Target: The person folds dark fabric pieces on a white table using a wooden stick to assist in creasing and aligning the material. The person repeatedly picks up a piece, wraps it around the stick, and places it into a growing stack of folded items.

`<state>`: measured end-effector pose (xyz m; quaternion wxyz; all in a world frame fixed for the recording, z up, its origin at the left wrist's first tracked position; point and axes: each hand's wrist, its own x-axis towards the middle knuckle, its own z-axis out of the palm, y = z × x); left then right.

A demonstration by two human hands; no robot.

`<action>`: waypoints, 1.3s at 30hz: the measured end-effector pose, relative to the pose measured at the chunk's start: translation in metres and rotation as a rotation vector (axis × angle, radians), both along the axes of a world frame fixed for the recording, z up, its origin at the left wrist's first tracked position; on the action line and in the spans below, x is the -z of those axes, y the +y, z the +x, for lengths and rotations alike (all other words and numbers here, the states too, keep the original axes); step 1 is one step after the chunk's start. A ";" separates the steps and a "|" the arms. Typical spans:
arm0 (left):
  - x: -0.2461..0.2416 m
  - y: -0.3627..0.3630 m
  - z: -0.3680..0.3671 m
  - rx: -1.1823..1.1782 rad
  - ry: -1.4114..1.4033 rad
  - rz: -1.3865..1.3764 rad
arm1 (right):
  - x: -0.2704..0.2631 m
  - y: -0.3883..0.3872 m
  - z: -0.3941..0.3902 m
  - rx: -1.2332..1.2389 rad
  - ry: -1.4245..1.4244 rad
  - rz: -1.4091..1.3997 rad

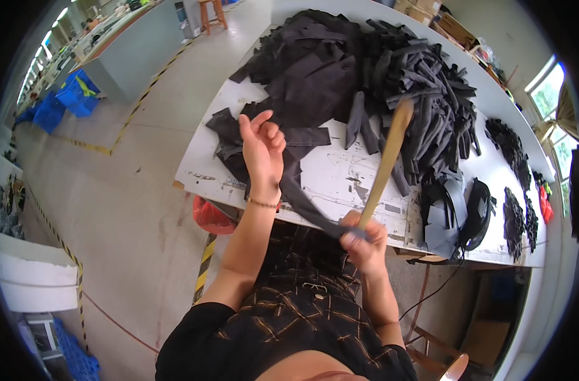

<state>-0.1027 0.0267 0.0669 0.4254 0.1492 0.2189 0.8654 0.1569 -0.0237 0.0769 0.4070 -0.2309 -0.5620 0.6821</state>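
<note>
My right hand (pixel 368 243) is closed around the lower end of a flat wooden stick (pixel 387 164). The stick slants up and away over the white table. A dark fabric strip (pixel 313 207) runs from the table's near left part into the same grip; whether it is wrapped around the stick is hidden by my fingers. Above dark cut fabric pieces (pixel 227 138), my left hand (pixel 264 143) is raised with its fingers loosely curled and apart, holding nothing. Beyond it lies a large heap of dark flat fabric (pixel 313 81). Narrow dark fabric tubes (pixel 427 105) are piled to its right.
The white table (pixel 330 178) has a scuffed top and a raised back edge. On its right are black padded pieces (pixel 477 214) and small dark piles (pixel 513 224). A red bag (pixel 213 216) hangs under the left edge. Blue crates (pixel 77 93) and a wooden stool (pixel 213 14) stand beyond.
</note>
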 end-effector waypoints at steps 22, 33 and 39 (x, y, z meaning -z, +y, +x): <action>-0.021 0.041 0.026 0.031 1.641 -0.210 | -0.076 0.223 0.047 0.675 -0.495 0.522; 0.021 0.114 -0.038 0.205 1.649 -0.367 | 0.000 0.146 0.101 0.276 -0.880 0.528; -0.017 0.085 -0.025 0.309 1.691 -0.336 | -0.020 0.142 0.100 0.203 -0.893 0.641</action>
